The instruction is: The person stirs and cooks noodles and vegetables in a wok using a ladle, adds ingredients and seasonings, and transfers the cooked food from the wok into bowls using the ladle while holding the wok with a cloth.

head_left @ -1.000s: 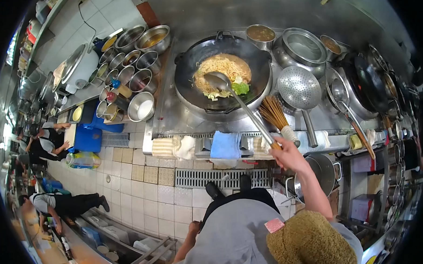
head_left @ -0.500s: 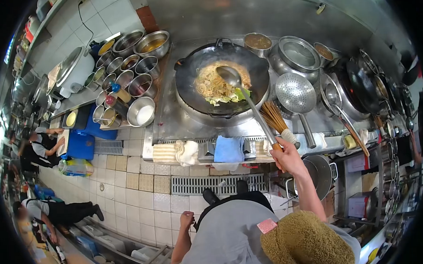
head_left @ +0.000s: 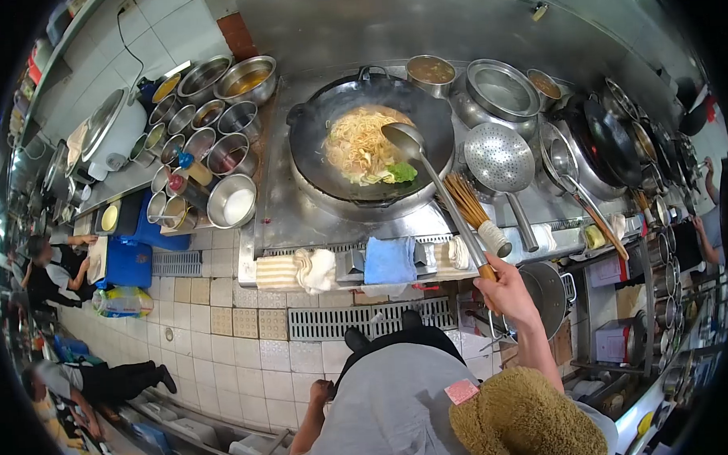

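A long metal ladle (head_left: pixel 438 181) with a wooden handle end is held in my right hand (head_left: pixel 504 290), past the stove's front edge. Its bowl hangs over the right side of a black wok (head_left: pixel 309 141). Noodles (head_left: pixel 365 139) in sauce lie in the wok, with a green leaf (head_left: pixel 402 172) at their lower right; some steam rises. My left hand (head_left: pixel 321 389) hangs low by my left side, fingers curled, and whether it holds anything is hidden. Right of the ladle are a bamboo brush (head_left: pixel 471 208) and a perforated strainer (head_left: pixel 499 157).
Metal containers (head_left: pixel 233 152) and bowls crowd the left counter. Folded cloths, one a blue cloth (head_left: pixel 389 260), lie along the stove's front edge. Pots stand behind and right of the wok; a large pot (head_left: pixel 547 297) is below my right hand. Other people work at the left and far right.
The ladle's bowl has moved from over the noodles toward the wok's right side. The noodles have shifted in the wok. My left hand moved slightly, and the camera view has shifted a little.
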A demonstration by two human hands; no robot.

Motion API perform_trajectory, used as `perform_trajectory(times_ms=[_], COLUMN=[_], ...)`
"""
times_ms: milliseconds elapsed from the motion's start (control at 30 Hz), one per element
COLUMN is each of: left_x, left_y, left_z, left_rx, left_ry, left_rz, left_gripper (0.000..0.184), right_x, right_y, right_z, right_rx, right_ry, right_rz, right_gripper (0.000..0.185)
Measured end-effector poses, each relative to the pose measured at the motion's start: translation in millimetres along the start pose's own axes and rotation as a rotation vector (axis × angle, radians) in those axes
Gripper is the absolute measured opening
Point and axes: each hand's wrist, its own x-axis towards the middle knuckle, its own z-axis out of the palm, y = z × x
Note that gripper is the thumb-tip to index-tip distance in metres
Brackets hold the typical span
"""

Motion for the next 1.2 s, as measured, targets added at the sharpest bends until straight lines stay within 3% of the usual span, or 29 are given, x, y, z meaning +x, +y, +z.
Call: perform_trajectory(times_ms=[33,200,300,467,567,600,633,700,733,833,900,1033,1200], left_x=[2,43,44,22,53,49,52,60,60,9,23,26,26], left_y=[-4,0,20,40,-34,-49,-58,-66,-69,10,1,9,22], left_z=[-3,-8,-16,-24,0,4,10,19,19,-14,-8,-8,-5], left_rx=[-0.146,-0.313,-0.327,-0.381,-0.209,-0.141,-0.071,0.066,0.055,-0.171,-0.312,-0.397,-0.423], left_ry=[0.030,-0.012,0.013,0.045,-0.008,0.055,0.029,-0.023,-0.019,0.004,-0.012,-0.019,-0.032], left_rz=[0.038,-0.127,-0.109,-0.206,-0.117,0.143,0.113,0.050,0.113,0.009,-0.136,-0.201,-0.204], left_gripper=[0.029,0.021,0.020,0.021,0.025,0.028,0.028,0.028,0.024,0.020,0.016,0.013,0.012], right_x=[-6,36,33,-21,-25,-15,-4,12,12,-9,-27,-31,1], right_y=[-9,1,-4,-27,-32,-32,-30,-21,-27,-41,-46,-67,-40], right_z=[0,-6,9,-21,-37,-40,-42,-36,-26,-21,-36,-43,-12], right_rx=[-0.034,-0.056,-0.239,-0.426,-0.600,-0.660,-0.721,-0.690,-0.677,-0.698,-0.641,-0.294,-0.383], right_ry=[0.003,-0.064,0.008,0.039,0.038,0.029,0.021,0.049,0.062,0.059,0.003,-0.128,-0.114], right_rz=[0.014,0.080,-0.107,-0.206,-0.213,-0.216,-0.218,-0.261,-0.255,-0.250,-0.222,0.099,-0.098], right_gripper=[0.052,0.051,0.049,0.048,0.050,0.052,0.053,0.052,0.051,0.056,0.060,0.058,0.052])
